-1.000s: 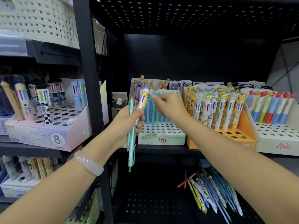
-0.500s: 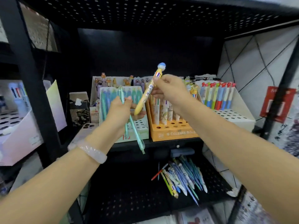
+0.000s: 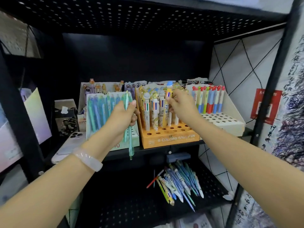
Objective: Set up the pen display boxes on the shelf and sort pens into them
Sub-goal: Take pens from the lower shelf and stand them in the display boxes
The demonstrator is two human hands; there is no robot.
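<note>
1. Black perforated metal shelf [image 3: 164,149] in a shop bay; landmark: orange cardboard pen display box [image 3: 167,137].
2. Right hand [image 3: 181,106] pinches a yellow multicolour pen with a blue cap [image 3: 169,92], upright, directly above the orange box's back rows; right hand nearer, pen axis roughly parallel to the standing pens.
3. Left hand [image 3: 121,117], left of the box, grips 2 mint-green slim pens [image 3: 129,135], near vertical.
4. Box front reads "6 COLORS BALL-PEN".
5. Loose pens [image 3: 179,183] lie below the box.
</note>
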